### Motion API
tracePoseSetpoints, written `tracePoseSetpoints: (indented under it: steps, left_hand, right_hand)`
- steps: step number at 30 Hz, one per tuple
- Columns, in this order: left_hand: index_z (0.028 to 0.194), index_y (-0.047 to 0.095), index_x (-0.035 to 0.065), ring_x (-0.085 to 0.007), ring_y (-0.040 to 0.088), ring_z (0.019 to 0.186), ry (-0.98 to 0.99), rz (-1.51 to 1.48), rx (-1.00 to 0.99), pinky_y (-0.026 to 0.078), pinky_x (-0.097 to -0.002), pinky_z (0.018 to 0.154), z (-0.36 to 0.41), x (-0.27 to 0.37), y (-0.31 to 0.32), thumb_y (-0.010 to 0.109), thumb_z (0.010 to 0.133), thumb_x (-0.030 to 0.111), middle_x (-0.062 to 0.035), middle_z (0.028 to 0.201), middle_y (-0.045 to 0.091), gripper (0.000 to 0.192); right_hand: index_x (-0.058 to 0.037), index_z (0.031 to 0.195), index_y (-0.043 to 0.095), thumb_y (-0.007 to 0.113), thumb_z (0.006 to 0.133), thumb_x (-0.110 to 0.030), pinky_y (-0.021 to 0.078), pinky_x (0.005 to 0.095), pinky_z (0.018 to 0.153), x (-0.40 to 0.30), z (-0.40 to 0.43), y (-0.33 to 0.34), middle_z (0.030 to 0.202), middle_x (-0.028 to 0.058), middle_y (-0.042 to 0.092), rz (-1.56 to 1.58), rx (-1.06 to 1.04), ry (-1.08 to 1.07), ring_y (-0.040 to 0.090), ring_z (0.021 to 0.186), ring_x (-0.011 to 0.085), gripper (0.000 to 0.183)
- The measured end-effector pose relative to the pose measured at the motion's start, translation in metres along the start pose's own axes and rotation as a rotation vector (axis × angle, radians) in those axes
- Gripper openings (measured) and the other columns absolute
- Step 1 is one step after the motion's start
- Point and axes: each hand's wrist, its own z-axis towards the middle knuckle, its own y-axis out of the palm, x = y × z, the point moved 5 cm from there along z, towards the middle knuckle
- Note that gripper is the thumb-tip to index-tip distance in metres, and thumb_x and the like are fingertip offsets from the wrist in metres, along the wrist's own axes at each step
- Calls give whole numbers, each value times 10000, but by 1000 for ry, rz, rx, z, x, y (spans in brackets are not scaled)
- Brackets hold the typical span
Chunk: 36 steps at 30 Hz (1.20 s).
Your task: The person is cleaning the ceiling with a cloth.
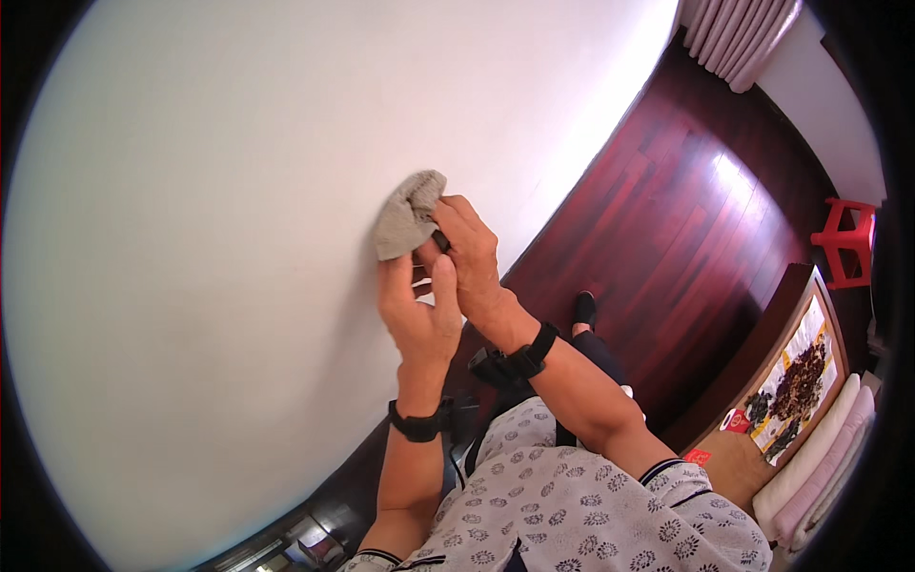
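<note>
A crumpled grey-beige cloth (409, 218) is in front of a white wall (214, 214). My right hand (468, 250) pinches the cloth's right edge between bent fingers. Lower and to the left, my left hand (422, 307) reaches up with its fingertips hidden behind the cloth's lower edge and its thumb apart; whether it grips the cloth cannot be told. A small dark thing (441, 241) shows between the hands, too hidden to name. Both wrists carry black straps with devices.
Dark red plank flooring (665, 207) lies to the right of the wall. Beyond are a red plastic stool (847, 239), a pink curtain (743, 39), and a wooden surface (736, 465) with dried dark pieces (800, 382) on paper beside folded bedding (822, 465). A shod foot (585, 309) is on the floor.
</note>
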Motion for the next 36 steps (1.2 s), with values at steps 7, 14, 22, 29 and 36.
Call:
tracePoseSetpoints:
  steps: [7, 14, 22, 29, 36]
  left_hand:
    - [1431, 603, -14, -340, 704, 1039, -256, 193, -158, 592, -391, 877, -39, -83, 40, 646, 1020, 293, -237, 1292, 655, 515]
    - [1478, 538, -23, -239, 645, 1103, 32, 67, 22, 549, -352, 875, -10, 3, -13, 619, 1047, 261, -163, 1296, 623, 522]
    - [1469, 533, -48, -219, 675, 1042, 127, 59, 149, 567, -320, 773, 10, 26, -23, 617, 1033, 227, -151, 1319, 637, 523]
    - [1481, 568, 22, -388, 658, 1157, -194, 186, -101, 546, -427, 985, -36, -80, 47, 609, 1031, 341, -250, 1346, 634, 554]
    - [1472, 550, 9, -276, 629, 1159, -120, 102, -115, 516, -384, 983, -19, -34, 14, 592, 1067, 282, -190, 1328, 630, 490]
  right_hand:
    - [-34, 1193, 670, 682, 944, -73, 553, 399, 687, 92, -67, -18, 1017, 158, 629, -174, -89, 360, 654, 812, 314, 252]
    - [3, 1202, 616, 687, 883, -46, 532, 424, 702, -6, -10, 12, 1033, 183, 612, 36, 2, -101, 626, 871, 355, 331]
    - [24, 1139, 642, 690, 814, 0, 513, 421, 670, -45, 25, 19, 944, 160, 589, 23, -1, -240, 590, 821, 346, 329]
    - [-30, 1193, 662, 647, 945, -46, 539, 440, 720, 91, -63, -20, 1027, 182, 632, -115, -39, 262, 637, 885, 382, 249]
    - [-24, 1239, 611, 653, 931, -36, 544, 464, 748, 43, -39, -6, 1084, 200, 620, -87, 25, 40, 633, 912, 404, 311]
